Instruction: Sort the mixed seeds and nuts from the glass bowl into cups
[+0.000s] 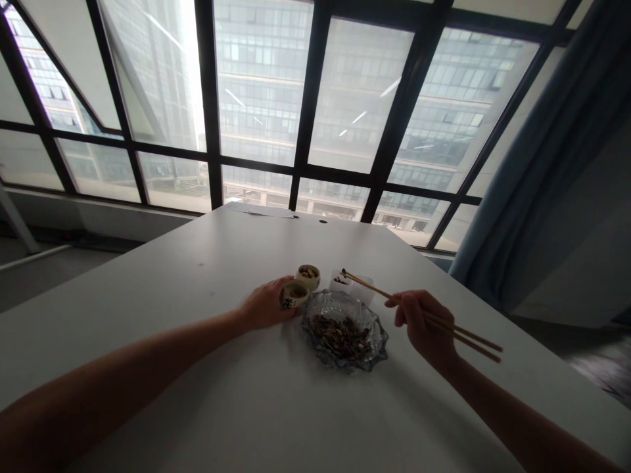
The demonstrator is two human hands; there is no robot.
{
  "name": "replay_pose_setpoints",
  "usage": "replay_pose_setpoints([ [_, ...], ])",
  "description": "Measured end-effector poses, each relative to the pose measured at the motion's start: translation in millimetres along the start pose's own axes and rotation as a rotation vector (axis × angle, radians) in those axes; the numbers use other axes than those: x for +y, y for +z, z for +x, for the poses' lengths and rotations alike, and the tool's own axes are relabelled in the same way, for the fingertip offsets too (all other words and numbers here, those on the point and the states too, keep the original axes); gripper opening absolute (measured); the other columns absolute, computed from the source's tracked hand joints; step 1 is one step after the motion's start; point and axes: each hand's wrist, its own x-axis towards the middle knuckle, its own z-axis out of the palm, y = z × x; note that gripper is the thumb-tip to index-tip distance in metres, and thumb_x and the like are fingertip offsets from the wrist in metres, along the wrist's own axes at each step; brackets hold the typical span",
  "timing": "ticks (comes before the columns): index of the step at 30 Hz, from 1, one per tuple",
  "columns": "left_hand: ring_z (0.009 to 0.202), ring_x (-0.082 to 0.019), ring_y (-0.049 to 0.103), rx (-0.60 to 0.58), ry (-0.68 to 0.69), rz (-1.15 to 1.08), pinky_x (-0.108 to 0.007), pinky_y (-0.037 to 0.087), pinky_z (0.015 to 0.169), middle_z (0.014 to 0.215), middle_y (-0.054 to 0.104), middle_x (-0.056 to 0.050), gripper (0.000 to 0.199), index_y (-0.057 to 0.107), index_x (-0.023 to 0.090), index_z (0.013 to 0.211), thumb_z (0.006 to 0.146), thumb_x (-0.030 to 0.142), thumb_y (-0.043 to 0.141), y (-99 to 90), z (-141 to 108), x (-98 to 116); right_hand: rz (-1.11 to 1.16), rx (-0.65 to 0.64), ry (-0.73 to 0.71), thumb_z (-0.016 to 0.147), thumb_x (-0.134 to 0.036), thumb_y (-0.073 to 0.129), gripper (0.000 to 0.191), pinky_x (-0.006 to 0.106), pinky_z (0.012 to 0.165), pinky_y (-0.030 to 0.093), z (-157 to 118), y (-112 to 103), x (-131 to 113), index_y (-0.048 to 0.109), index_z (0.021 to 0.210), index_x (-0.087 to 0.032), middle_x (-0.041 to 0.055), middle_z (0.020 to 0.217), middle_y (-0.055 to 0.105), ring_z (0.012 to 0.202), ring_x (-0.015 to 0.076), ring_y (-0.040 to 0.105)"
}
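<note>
My left hand [269, 303] is curled round a small cream cup [294, 297] with a black character on its side. Touching or close behind it is a second small cup [308, 276] with brownish pieces inside. A pair of wooden chopsticks [374, 288] is gripped in my right hand [424, 322]. Their tips hover over a small white container [340, 284] with a few dark bits in it; a tiny dark piece seems to be pinched there. Between my hands stands a scalloped clear glass bowl [379, 348] holding a heap of dark dried pieces.
Another whitish translucent container [363, 289] stands behind the bowl, partly hidden. White paper [261, 210] lies at the far end of the white table [162, 302], near two dark round spots. Beyond are tall windows [261, 79], with a blue curtain [522, 157] on the right.
</note>
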Motion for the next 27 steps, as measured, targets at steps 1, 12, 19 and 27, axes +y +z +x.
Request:
replay_pose_setpoints([
  [1, 0.119, -0.036, 0.067, 0.007, 0.003, -0.006, -0.048, 0.055, 0.101, 0.134, 0.067, -0.015, 0.077, 0.05, 0.02, 0.141, 0.074, 0.052, 0.072, 0.1, -0.2, -0.3, 0.011, 0.026, 0.063, 0.1, -0.04, 0.059, 0.027, 0.022, 0.042, 0.044, 5.7, 1.3, 6.6, 0.067, 0.083, -0.02, 0.0027, 0.066, 0.073, 0.042, 0.01, 0.055],
  [12, 0.119, -0.033, 0.063, 0.104, 0.046, -0.125, -0.047, 0.052, 0.103, 0.129, 0.063, -0.014, 0.071, 0.046, 0.023, 0.131, 0.066, 0.023, 0.073, 1.7, -0.7, 0.2, 0.038, -0.009, 0.28, 0.09, -0.062, 0.063, 0.047, 0.021, 0.039, 0.038, 23.8, 19.4, 29.8, 0.068, 0.081, -0.016, 0.0056, 0.069, 0.074, 0.04, 0.0085, 0.052],
  [19, 0.112, -0.033, 0.067, 0.102, 0.007, -0.105, -0.048, 0.055, 0.096, 0.124, 0.066, -0.013, 0.068, 0.045, 0.022, 0.128, 0.068, 0.027, 0.075, 1.3, -0.5, 0.1, 0.114, -0.032, 0.328, 0.085, -0.067, 0.065, 0.052, 0.021, 0.035, 0.037, 21.0, 4.7, 19.6, 0.071, 0.085, -0.016, 0.006, 0.075, 0.074, 0.038, 0.0077, 0.051],
  [27, 0.107, -0.032, 0.069, 0.116, -0.055, -0.147, -0.047, 0.056, 0.092, 0.12, 0.069, -0.015, 0.069, 0.044, 0.019, 0.13, 0.072, 0.038, 0.075, 2.6, 1.6, -4.7, 0.215, -0.142, 0.426, 0.08, -0.075, 0.064, 0.059, 0.023, 0.035, 0.04, -4.8, -14.3, -10.3, 0.071, 0.068, -0.017, 0.0061, 0.053, 0.068, 0.037, 0.012, 0.053],
])
